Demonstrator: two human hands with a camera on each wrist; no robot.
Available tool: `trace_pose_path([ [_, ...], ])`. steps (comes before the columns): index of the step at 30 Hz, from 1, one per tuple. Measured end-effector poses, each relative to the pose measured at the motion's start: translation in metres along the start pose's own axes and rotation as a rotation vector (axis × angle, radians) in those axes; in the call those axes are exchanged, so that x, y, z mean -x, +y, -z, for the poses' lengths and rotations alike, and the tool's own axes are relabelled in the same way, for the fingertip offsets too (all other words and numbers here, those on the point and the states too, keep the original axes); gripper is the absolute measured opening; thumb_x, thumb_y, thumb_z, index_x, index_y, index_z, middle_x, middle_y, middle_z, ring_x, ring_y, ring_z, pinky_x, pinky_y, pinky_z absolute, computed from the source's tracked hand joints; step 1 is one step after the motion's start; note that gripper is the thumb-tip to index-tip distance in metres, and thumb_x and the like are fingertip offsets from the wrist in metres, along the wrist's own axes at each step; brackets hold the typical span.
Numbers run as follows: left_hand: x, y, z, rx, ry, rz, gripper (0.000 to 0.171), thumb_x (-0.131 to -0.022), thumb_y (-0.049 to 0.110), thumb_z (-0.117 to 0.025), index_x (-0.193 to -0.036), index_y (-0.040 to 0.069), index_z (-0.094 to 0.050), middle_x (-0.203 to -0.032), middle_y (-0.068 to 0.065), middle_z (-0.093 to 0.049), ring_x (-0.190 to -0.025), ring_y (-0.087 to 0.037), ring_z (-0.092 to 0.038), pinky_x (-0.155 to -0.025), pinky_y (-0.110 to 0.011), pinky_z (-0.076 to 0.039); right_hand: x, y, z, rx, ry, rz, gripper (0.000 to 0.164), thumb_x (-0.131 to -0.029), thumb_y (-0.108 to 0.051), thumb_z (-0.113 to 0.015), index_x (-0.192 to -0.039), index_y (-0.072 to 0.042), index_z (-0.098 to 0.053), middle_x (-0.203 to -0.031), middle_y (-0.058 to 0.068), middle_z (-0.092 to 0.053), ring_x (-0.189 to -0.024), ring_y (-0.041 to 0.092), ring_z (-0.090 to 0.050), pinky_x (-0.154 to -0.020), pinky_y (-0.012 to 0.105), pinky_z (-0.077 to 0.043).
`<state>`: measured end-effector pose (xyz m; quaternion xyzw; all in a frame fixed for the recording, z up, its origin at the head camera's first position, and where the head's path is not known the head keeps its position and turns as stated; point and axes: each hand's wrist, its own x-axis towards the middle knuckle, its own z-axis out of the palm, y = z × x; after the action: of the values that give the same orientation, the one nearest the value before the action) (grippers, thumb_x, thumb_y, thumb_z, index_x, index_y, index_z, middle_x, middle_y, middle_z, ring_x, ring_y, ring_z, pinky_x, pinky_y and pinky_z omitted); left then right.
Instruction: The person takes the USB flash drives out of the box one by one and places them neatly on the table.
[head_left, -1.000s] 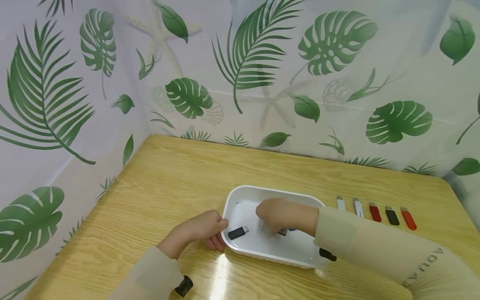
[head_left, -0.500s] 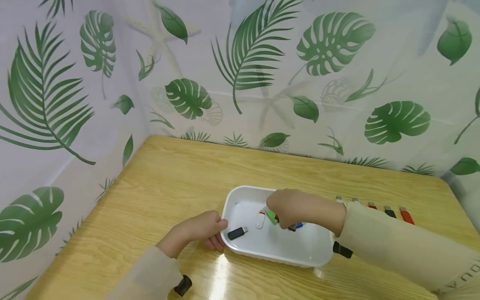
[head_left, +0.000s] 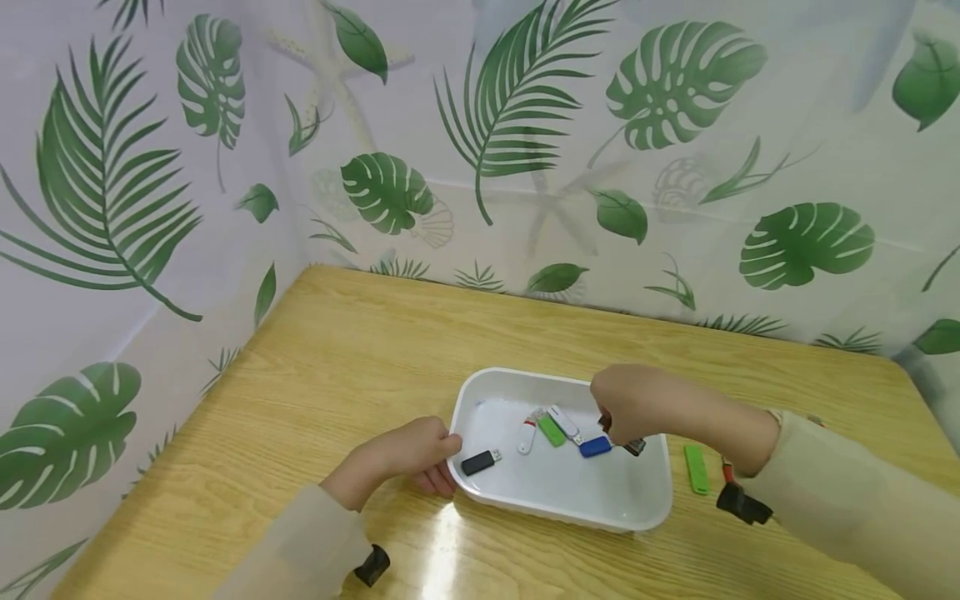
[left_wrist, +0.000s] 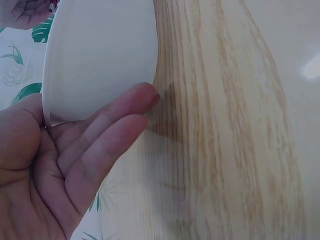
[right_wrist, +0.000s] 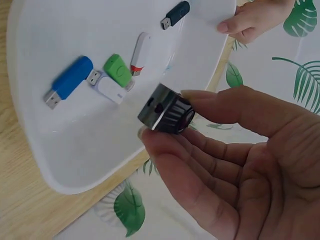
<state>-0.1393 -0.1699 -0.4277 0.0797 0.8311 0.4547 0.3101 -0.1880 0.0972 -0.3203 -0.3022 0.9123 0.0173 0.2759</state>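
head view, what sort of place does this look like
Probably a makeshift tabletop workspace: a table, a leaf-print backdrop on two sides, and a tray with USB sticks in it.

With my left hand, I am gripping the white tray on the table. Over its right end, my right hand is pinching a dark object; five USB sticks are lying inside.

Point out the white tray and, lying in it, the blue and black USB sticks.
White tray [head_left: 558,487]: head view, on its bare floor.
Blue USB stick [right_wrist: 73,78]: right wrist view, on its blue body.
Black USB stick [head_left: 477,463]: head view, on its black body.
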Motion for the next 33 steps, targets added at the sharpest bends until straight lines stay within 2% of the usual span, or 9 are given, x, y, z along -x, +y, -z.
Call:
trace_pose_path([
  [8, 0.0, -0.004, 0.0, 0.016, 0.017, 0.014, 0.034, -0.09, 0.014, -0.038, -0.075, -0.005, -0.063, -0.065, -0.016, -0.068, -0.061, -0.024, -0.069, -0.053, -0.034, -0.058, 0.0, 0.025, -0.007, -0.047, 0.048, -0.025, 0.02, -0.074, -0.005, -0.068, -0.06, -0.01, -0.056, -0.056, -0.003, -0.048, -0.052, 0.009, -0.039, -0.046, 0.019, -0.031],
  [13, 0.003, -0.006, 0.0, 0.008, 0.027, 0.017, 0.036, -0.088, 0.014, -0.038, -0.074, -0.005, -0.064, -0.064, -0.016, -0.068, -0.06, -0.023, -0.069, -0.053, -0.033, -0.058, 0.007, 0.043, -0.014, -0.078, 0.076, -0.033, 0.017, -0.072, -0.004, -0.067, -0.062, -0.009, -0.055, -0.057, -0.003, -0.049, -0.052, 0.01, -0.042, -0.046, 0.02, -0.033],
  [19, 0.003, -0.004, 0.0, 0.016, 0.029, 0.007, 0.034, -0.088, 0.015, -0.038, -0.075, -0.004, -0.063, -0.065, -0.016, -0.068, -0.059, -0.022, -0.068, -0.053, -0.033, -0.057, 0.023, 0.072, -0.028, -0.198, 0.117, -0.043, 0.035, -0.067, 0.004, -0.059, -0.052, -0.018, -0.035, -0.047, -0.008, -0.029, -0.045, 0.007, -0.025, -0.045, 0.02, -0.019],
  [22, 0.003, -0.003, 0.0, 0.016, 0.025, 0.006, 0.034, -0.088, 0.014, -0.038, -0.075, -0.005, -0.063, -0.064, -0.016, -0.068, -0.059, -0.022, -0.068, -0.053, -0.033, -0.057, 0.03, 0.086, -0.033, -0.245, 0.093, -0.085, 0.029, -0.071, 0.0, -0.061, -0.057, -0.016, -0.042, -0.052, -0.007, -0.035, -0.046, 0.008, -0.03, -0.044, 0.02, -0.024],
  [25, 0.003, -0.002, 0.0, 0.016, 0.027, 0.009, 0.034, -0.088, 0.014, -0.038, -0.075, -0.005, -0.063, -0.064, -0.016, -0.068, -0.059, -0.022, -0.068, -0.053, -0.033, -0.058, 0.038, 0.099, -0.037, -0.287, 0.077, -0.113, 0.029, -0.075, -0.002, -0.062, -0.058, -0.015, -0.042, -0.052, -0.006, -0.037, -0.045, 0.009, -0.033, -0.044, 0.021, -0.028],
  [29, 0.002, -0.003, -0.002, 0.023, 0.028, 0.009, 0.035, -0.088, 0.015, -0.038, -0.075, -0.005, -0.063, -0.064, -0.015, -0.068, -0.06, -0.022, -0.069, -0.054, -0.034, -0.058, 0.048, 0.114, -0.045, -0.344, 0.072, -0.128, 0.04, -0.075, 0.001, -0.059, -0.054, -0.019, -0.032, -0.046, -0.007, -0.032, -0.043, 0.008, -0.026, -0.045, 0.021, -0.024],
  [33, 0.001, -0.004, -0.003, 0.03, 0.021, 0.008, 0.035, -0.088, 0.015, -0.038, -0.076, -0.006, -0.064, -0.065, -0.015, -0.068, -0.061, -0.023, -0.069, -0.054, -0.034, -0.058, 0.061, 0.131, -0.058, -0.385, 0.077, -0.167, 0.035, -0.076, 0.0, -0.06, -0.054, -0.017, -0.037, -0.045, -0.006, -0.038, -0.043, 0.008, -0.028, -0.044, 0.02, -0.026],
])
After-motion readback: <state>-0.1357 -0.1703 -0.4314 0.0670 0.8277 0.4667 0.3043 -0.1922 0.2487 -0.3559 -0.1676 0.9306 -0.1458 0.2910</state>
